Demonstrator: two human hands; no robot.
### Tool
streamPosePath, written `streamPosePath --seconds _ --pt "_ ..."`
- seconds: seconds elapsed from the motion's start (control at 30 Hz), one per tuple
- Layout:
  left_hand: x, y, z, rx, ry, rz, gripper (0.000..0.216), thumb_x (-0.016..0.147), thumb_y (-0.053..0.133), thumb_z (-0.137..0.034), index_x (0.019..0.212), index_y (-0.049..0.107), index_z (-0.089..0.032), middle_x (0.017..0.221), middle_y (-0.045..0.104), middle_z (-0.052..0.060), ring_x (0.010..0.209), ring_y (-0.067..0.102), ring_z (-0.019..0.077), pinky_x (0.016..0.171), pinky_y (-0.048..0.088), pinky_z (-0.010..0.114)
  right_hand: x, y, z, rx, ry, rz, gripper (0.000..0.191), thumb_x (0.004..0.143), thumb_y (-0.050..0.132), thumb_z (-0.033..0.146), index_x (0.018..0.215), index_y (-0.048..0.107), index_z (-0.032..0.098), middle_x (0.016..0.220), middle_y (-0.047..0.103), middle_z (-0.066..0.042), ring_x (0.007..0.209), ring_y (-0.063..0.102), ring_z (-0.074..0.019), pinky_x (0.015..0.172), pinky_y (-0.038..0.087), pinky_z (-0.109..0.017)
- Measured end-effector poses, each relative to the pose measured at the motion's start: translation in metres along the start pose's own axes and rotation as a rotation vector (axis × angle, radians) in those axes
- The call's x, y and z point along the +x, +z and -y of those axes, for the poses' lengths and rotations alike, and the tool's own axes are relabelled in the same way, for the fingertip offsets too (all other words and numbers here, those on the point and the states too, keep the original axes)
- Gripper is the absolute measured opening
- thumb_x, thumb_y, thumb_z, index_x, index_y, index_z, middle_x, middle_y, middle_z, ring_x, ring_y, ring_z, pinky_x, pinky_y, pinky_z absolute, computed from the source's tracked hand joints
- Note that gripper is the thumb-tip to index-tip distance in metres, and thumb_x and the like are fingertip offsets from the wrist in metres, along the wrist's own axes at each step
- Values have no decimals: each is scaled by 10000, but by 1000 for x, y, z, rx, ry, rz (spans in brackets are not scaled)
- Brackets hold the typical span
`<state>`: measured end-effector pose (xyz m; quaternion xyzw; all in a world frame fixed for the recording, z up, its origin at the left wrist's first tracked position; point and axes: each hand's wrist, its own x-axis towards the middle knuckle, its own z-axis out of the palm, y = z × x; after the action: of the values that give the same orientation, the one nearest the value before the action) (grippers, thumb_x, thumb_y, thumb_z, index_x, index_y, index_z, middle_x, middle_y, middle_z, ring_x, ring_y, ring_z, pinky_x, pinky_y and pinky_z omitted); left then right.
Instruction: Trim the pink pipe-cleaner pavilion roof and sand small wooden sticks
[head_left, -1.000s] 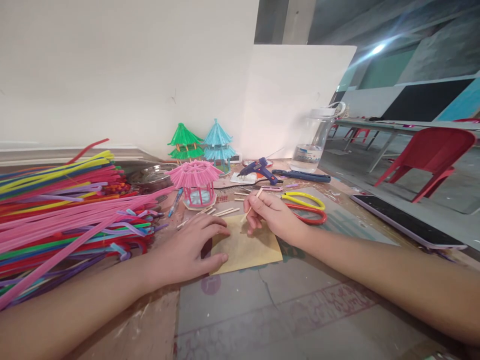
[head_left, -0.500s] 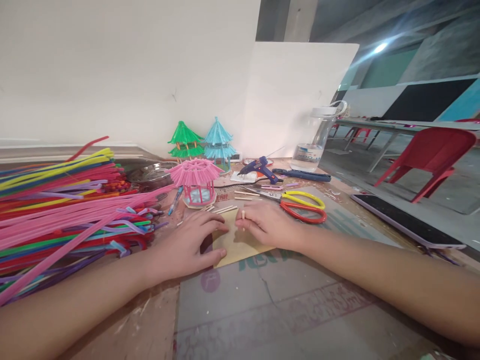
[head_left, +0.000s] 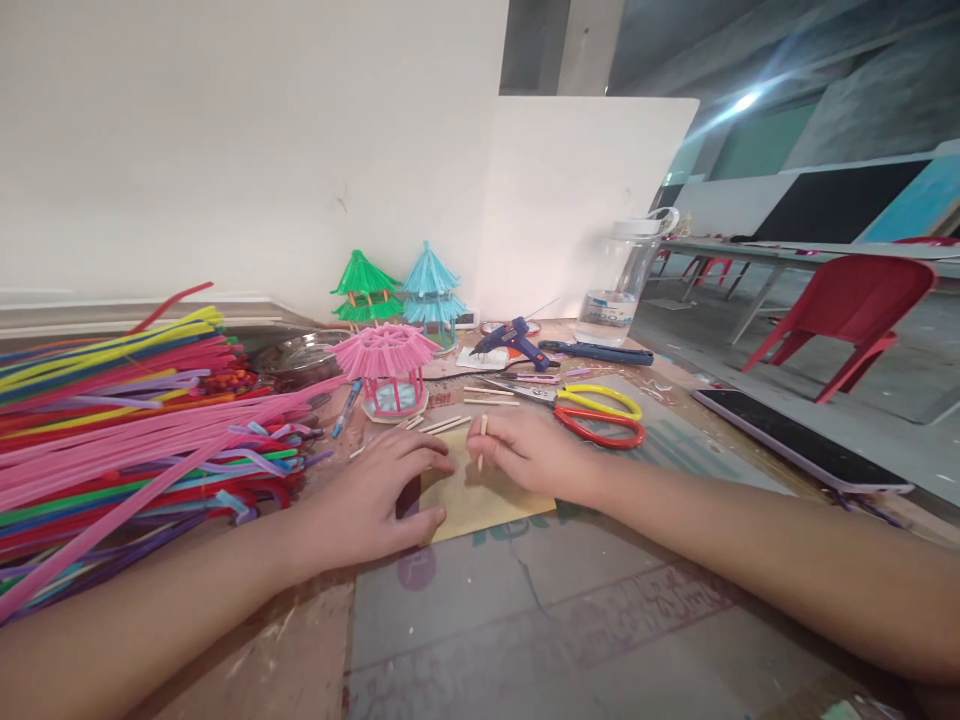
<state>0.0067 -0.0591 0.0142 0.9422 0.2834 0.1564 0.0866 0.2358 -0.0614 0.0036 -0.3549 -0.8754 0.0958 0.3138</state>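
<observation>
Between the thumb and fingers of my right hand (head_left: 525, 450) a short thin wooden stick (head_left: 482, 428) stands upright over a sheet of yellow paper (head_left: 472, 508). My left hand (head_left: 386, 487) rests at the paper's left edge with its thumb and fingers apart, holding nothing. Several loose wooden sticks (head_left: 447, 424) lie just beyond the paper. Behind them stands a small pavilion model with a pink pipe-cleaner roof (head_left: 386, 350). A green-roofed model (head_left: 365, 285) and a light-blue one (head_left: 433, 285) are farther back.
Bundled pipe cleaners (head_left: 150, 440) fill the left side, near a metal bowl (head_left: 296, 355). Scissors (head_left: 596, 415), a blue glue gun (head_left: 514, 342), a dark-blue-handled tool (head_left: 600, 352) and a water bottle (head_left: 611, 290) lie or stand beyond my right hand. A phone (head_left: 795, 440) is at right.
The view has shifted slightly. In my right fingers the stick now shows more of its length, its lower end visible below them. My left hand keeps nearly the same pose.
</observation>
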Motion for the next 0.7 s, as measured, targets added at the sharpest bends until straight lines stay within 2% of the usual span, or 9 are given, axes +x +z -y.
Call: streamPosePath --seconds 0.07,0.13,0.27,0.33,0.4,0.47,0.57,0.63,0.7 --pt "0 -1 -1 4 22 0 324 805 592 -240 1127 606 -210 1263 603 94 1181 553 278 1032 445 471 -1 1 6 132 -30 77 262 984 442 235 749 550 196 667 598 2 648 556 -145 638 395 -239" --pt "0 -1 -2 6 37 8 338 795 590 -224 1133 600 -209 1256 603 95 1174 556 276 1026 452 465 -1 2 8 138 -42 103 258 978 449 232 742 546 197 673 601 1 647 553 -144 636 395 -239" --pt "-1 -2 -2 3 34 24 319 817 581 -243 1135 591 -210 1287 587 101 1219 530 283 1043 436 478 6 -2 -8 -133 17 -17 248 945 508 253 707 541 190 687 597 -44 723 543 -196 693 387 -303" --pt "-1 -2 -2 5 22 34 312 825 580 -250 1135 588 -208 1299 582 104 1232 520 285 1050 426 485 8 -4 -17 -125 61 -69 239 930 522 259 703 539 190 694 599 -53 731 539 -202 705 389 -319" --pt "-2 -2 -2 6 16 37 315 829 586 -255 1140 586 -206 1303 580 105 1234 517 287 1046 426 485 8 -5 -20 59 143 -120 186 923 514 264 756 553 192 703 610 -39 713 551 -186 695 405 -309" --pt "-2 -1 -1 -2 19 23 290 856 581 -280 1136 590 -208 1294 588 103 1222 525 282 1032 433 476 6 -4 -17 343 240 -159 135 910 522 300 828 553 198 700 622 -15 691 581 -168 681 431 -293" --pt "-1 0 -1 -29 25 -32 222 920 538 -325 1100 610 -218 1240 617 87 1174 551 259 1002 442 445 3 -4 -5 715 306 -131 195 856 605 383 869 533 202 717 664 -4 719 649 -163 697 477 -287" --pt "0 1 0 -45 38 -88 205 950 510 -343 1073 617 -220 1179 638 76 1127 567 244 969 448 420 1 -4 3 826 319 -80 249 810 672 400 863 526 205 748 698 -12 760 678 -167 720 494 -290" --pt "0 1 0 -51 59 -161 201 970 487 -352 1037 622 -219 1106 651 66 1085 573 233 939 447 399 0 -4 9 841 348 -40 265 782 708 391 846 525 210 755 714 -11 756 686 -167 700 499 -284"
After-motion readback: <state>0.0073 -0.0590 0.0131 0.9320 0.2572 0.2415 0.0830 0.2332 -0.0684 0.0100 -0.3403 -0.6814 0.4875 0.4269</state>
